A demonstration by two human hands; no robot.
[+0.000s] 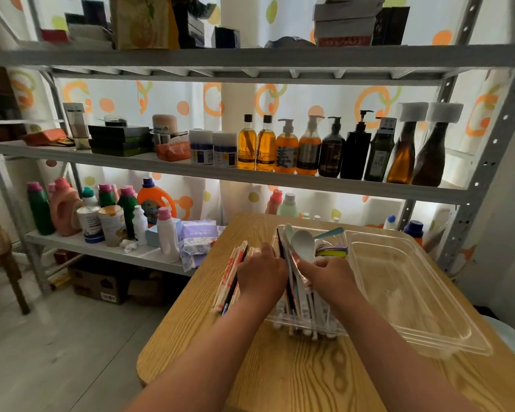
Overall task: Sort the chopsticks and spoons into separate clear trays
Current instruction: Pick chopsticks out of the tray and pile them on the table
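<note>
A person's two bare arms reach forward over a light wooden tabletop (294, 376). In the middle stands a small clear plastic tray (306, 327) crowded with a mix of long wrapped chopsticks and spoons, with a few coloured plastic spoons (332, 251) at its far end. Just beside it on the right sits a large clear plastic tray (413, 292), which holds nothing. To the left of the small tray lies a loose bundle of paper-wrapped chopsticks with red print (231, 275); whether it lies in a tray of its own or on the bare wood cannot be told. The right hand (330, 275) is over the small tray, its fingers curled and seemingly pinching the handle of a pale grey plastic spoon (303, 245), whose bowl points away from the person. The left hand (262, 275) is lowered on the bundle's right edge with fingers bent downward; their tips are hidden, so whether they hold anything cannot be told. The step in hand looks like drawing a spoon out of the mix. To do it well, the spoon is best lifted straight up by the handle so that no chopstick rides along, then carried right and laid flat in the large tray, while the left hand keeps the bundle tidy.
</note>
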